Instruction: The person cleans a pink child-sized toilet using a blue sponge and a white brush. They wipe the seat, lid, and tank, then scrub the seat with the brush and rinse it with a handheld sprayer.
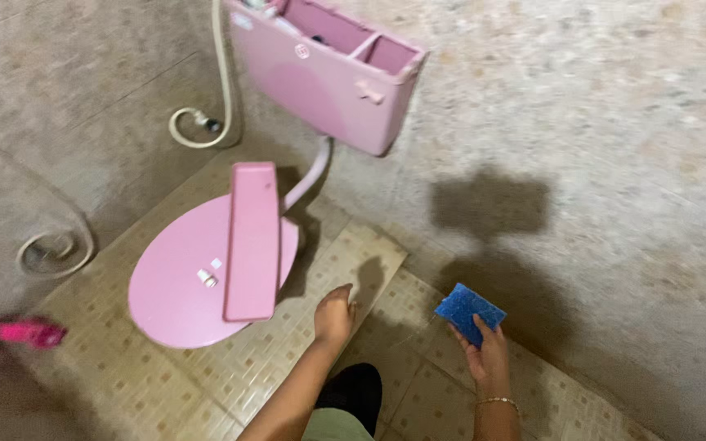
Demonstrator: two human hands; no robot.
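My right hand (484,353) holds a blue scrubbing sponge (468,313) by its lower edge, out over the tiled floor near the wall. My left hand (334,314) is empty, with the fingers loosely curled, and hangs just right of the closed pink toilet lid (169,282). The pink cistern cover (252,239) lies flat across that lid. Above it, the pink cistern (320,82) hangs on the wall with its top uncovered. Its flush lever (369,91) is on the front face.
A pale hose (221,90) loops down the wall left of the cistern, and another coil (56,249) sits lower left. A pink pipe (310,175) runs from cistern to toilet. A blurred pink object (11,331) lies at the left edge. The floor has beige patterned tiles (230,367).
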